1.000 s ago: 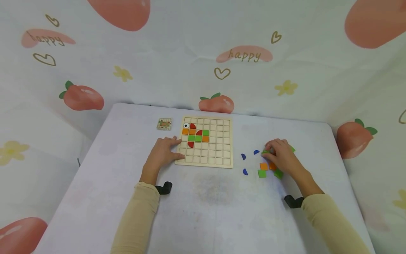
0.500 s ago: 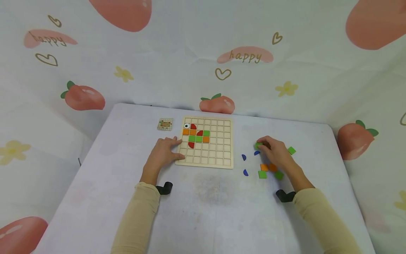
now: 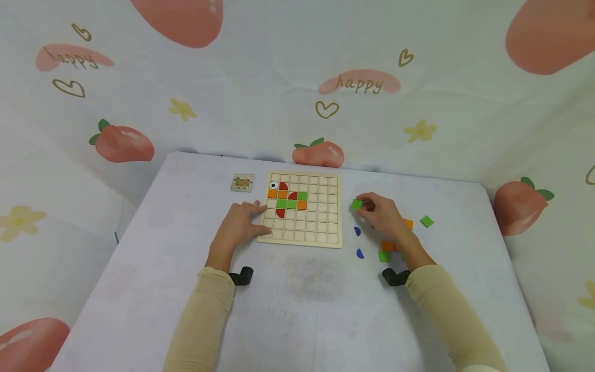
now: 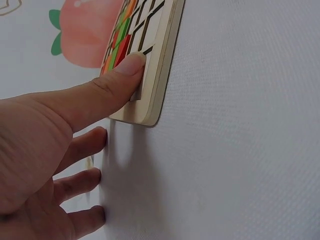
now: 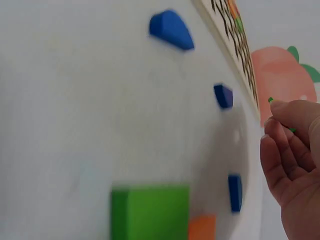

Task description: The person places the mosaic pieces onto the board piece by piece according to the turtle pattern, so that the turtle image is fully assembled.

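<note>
My left hand (image 3: 238, 223) rests at the left edge of a wooden grid board (image 3: 316, 227). In the left wrist view its thumb (image 4: 100, 95) presses on the board's corner, while the other fingers spread on the table. My right hand (image 3: 383, 213) pinches a green square tile (image 3: 356, 204) just right of the board, above the table; in the right wrist view only slivers of that tile show. Set in the board's upper left are orange, green and red tiles and an eye tile (image 3: 274, 185).
A small picture card (image 3: 242, 183) lies left of the board. Blue half-round pieces (image 3: 360, 253), orange tiles (image 3: 387, 246) and green tiles (image 3: 426, 221) lie loose at the right, some partly hidden by my right hand and forearm. A patterned cloth hangs behind the table.
My right hand has picked up the green square tile from the loose pieces and carried it left toward the board. The left hand has stayed at the board's edge.
</note>
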A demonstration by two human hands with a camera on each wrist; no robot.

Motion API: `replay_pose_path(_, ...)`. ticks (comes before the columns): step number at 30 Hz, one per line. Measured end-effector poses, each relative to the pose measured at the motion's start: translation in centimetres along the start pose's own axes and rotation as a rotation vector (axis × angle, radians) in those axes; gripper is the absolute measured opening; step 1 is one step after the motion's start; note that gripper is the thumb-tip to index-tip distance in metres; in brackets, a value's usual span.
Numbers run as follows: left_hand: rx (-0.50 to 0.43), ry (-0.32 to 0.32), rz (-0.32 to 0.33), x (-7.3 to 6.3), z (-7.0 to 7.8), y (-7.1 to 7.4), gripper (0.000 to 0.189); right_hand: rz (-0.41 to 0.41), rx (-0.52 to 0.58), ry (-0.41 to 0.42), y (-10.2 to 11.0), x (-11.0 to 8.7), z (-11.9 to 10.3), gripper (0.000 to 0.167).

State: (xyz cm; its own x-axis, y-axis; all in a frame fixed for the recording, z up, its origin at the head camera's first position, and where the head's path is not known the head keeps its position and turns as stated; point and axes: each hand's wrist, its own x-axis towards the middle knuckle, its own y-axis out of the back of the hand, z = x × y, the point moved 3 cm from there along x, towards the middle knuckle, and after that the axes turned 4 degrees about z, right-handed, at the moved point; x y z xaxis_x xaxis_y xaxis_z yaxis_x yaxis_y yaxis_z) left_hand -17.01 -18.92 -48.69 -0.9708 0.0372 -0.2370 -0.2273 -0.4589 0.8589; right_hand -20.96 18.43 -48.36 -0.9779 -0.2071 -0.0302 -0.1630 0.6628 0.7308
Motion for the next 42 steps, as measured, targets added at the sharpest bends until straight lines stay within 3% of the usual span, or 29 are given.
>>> replay_pose_path(13, 0.010, 0.001, -0.007, 0.1, 0.1, -0.3, 0.080, 0.033, 0.105, 0.149, -3.5, 2.8, -3.7, 0.035)
replay_pose_path(21, -0.005, 0.003, -0.002, 0.1, 0.2, -0.2, 0.079, 0.020, 0.115, 0.087, -5.2, 3.9, -4.7, 0.041)
replay_pose_path(31, -0.018, 0.011, -0.008, 0.0, 0.3, 0.0, 0.081, -0.004, 0.197, 0.048, -7.5, 5.5, -5.5, 0.036)
replay_pose_path(42, -0.010, 0.014, -0.002, -0.1, 0.2, 0.1, 0.080, -0.019, 0.085, 0.014, -7.7, 5.6, -6.2, 0.033)
